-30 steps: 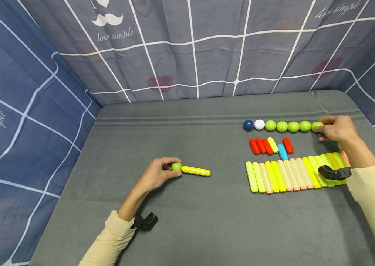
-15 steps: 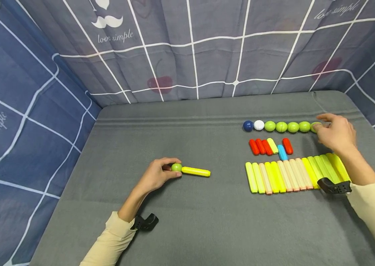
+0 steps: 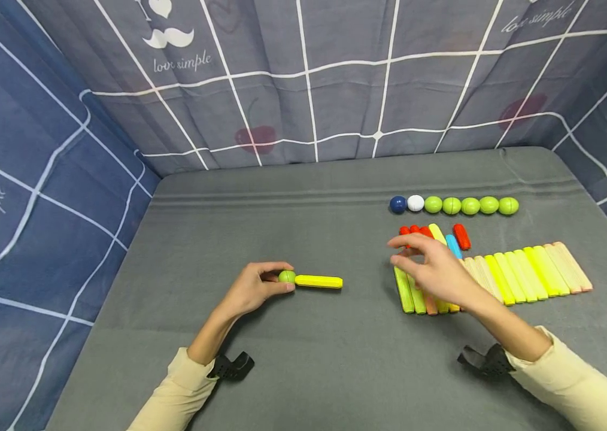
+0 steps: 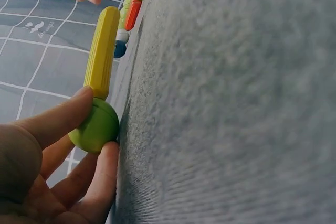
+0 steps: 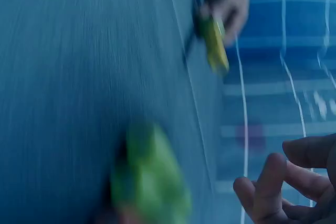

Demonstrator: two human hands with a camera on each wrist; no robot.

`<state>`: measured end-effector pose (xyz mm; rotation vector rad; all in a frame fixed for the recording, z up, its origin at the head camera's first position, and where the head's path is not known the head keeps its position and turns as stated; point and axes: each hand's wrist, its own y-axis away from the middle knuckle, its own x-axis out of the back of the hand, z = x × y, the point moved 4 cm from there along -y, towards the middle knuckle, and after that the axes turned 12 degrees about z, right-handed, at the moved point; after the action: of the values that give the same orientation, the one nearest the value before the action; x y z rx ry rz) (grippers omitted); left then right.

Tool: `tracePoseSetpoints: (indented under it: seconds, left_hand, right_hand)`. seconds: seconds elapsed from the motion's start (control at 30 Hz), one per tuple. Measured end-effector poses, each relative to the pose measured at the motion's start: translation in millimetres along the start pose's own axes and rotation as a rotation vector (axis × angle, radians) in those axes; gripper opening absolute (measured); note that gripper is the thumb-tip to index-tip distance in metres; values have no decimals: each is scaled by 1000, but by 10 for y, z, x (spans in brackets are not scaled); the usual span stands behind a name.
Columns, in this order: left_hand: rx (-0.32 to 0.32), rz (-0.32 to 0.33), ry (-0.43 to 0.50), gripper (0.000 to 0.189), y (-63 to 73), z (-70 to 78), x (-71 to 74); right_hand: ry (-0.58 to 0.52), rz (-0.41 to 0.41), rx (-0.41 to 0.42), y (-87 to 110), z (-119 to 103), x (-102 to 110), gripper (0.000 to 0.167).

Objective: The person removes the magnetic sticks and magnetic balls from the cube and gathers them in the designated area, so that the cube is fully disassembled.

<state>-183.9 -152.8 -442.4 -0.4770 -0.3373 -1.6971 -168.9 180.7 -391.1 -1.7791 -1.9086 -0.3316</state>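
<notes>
My left hand (image 3: 254, 289) pinches a green ball (image 3: 287, 276) between thumb and fingers, low over the grey cloth. A yellow ridged stick (image 3: 319, 282) points right from the ball, its end meeting it in the left wrist view. My right hand (image 3: 435, 266) hovers above the left end of a row of long yellow, lime and peach sticks (image 3: 530, 275). Its fingers are loosely bent, apart from the thumb, and hold nothing. The hand partly hides those sticks and some short red sticks (image 3: 414, 228).
Behind the sticks runs a line of balls: navy (image 3: 397, 205), white (image 3: 415, 203) and several green ones (image 3: 470, 206). Between the rows lie a short blue stick (image 3: 453, 245), a short yellow-green stick (image 3: 437, 233) and a separate red stick (image 3: 461, 237). A grid-patterned curtain (image 3: 346, 96) borders the table.
My right hand has left the green ball at the right end of the line and moved left and nearer, over the long sticks. The left hand keeps its hold almost unmoved.
</notes>
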Motion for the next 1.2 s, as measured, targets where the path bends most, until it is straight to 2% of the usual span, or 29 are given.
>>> tracePoseSetpoints:
  seconds: [0.2, 0.3, 0.43, 0.7, 0.97, 1.2]
  left_hand:
    - [39, -8, 72, 37, 25, -49, 4]
    - [37, -7, 83, 37, 7, -58, -8]
    - [22, -11, 96, 34, -5, -51, -9]
    - [26, -29, 122, 35, 10, -48, 13]
    - [3, -31, 82, 33, 20, -30, 3]
    - [-34, -9, 31, 32, 35, -10, 24]
  right_hand:
    - [-118, -184, 20, 42, -158, -622, 31]
    - [-169, -229, 21, 32, -182, -822, 31]
    - [-218, -246, 14, 3, -214, -991, 26]
    - [-197, -264, 27, -88, -305, -1115, 21]
    - [-156, -309, 15, -56, -271, -1162, 23]
    - [-113, -321, 49, -7, -275, -1129, 27]
